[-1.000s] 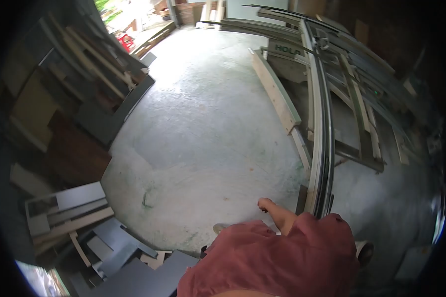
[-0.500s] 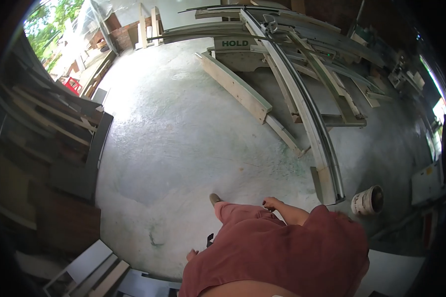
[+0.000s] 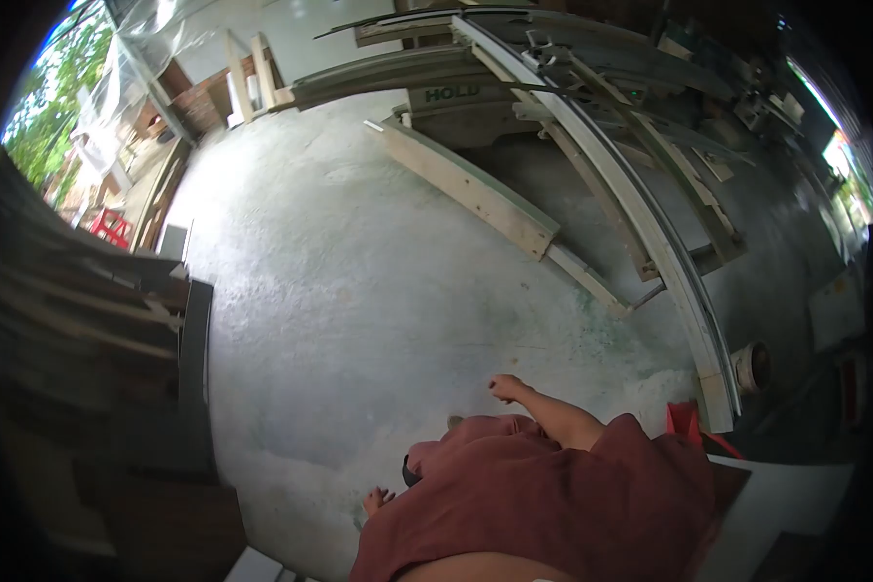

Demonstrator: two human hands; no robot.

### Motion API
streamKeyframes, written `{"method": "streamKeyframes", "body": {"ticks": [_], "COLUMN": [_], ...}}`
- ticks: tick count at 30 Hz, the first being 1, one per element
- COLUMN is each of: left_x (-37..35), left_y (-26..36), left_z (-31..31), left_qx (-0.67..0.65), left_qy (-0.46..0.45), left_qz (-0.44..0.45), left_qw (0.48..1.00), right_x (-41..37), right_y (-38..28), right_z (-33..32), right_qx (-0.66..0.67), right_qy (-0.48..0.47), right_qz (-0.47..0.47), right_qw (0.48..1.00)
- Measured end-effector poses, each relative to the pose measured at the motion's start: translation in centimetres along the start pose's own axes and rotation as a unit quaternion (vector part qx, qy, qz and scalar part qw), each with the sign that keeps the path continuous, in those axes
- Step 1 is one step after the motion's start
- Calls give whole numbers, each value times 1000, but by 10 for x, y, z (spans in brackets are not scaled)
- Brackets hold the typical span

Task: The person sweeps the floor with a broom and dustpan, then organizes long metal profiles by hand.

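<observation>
My right hand (image 3: 504, 388) hangs forward over the concrete floor (image 3: 359, 320), its fingers curled in, with no object showing in it. Lower down and to the left, my left hand (image 3: 377, 501) shows only in part beside my red-brown shirt (image 3: 543, 504). Its fingers are apart and seem to hold nothing. Neither hand touches anything in view. A shoe tip (image 3: 454, 422) shows just ahead of my trousers. Ahead on the right lies a long metal-edged rail (image 3: 630, 194).
A pale wooden beam (image 3: 466, 189) lies angled on the floor beside a panel marked HOLD (image 3: 453, 94). A bucket (image 3: 751, 368) and a red object (image 3: 684, 422) are at the right. Dark stacked boards (image 3: 196, 369) line the left, below a bright opening.
My right hand has swung forward and left. The view has moved ahead and turned, so the beam and rail sit lower and farther right. A red object has come into sight.
</observation>
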State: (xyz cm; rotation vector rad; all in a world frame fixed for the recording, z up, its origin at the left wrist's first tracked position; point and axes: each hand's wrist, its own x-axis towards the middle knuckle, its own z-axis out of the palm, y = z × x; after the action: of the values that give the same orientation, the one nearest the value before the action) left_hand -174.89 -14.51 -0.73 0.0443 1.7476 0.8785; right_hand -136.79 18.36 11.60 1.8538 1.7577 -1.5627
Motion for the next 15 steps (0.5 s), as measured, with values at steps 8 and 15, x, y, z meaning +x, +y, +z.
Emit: {"method": "streamKeyframes", "body": {"ticks": [8,15], "left_x": [176,295], "left_y": [281,452], "left_z": [-39,-111], "left_qx": [58,19], "left_qy": [-84,-60], "left_qz": [8,-7], "left_qw": [995,998], "right_x": [99,133], "right_y": [-157,-172], "right_z": [23,88], "right_qx": [86,52], "right_qy": [24,39], "right_qz": [-39,195], "right_qw": [995,979]}}
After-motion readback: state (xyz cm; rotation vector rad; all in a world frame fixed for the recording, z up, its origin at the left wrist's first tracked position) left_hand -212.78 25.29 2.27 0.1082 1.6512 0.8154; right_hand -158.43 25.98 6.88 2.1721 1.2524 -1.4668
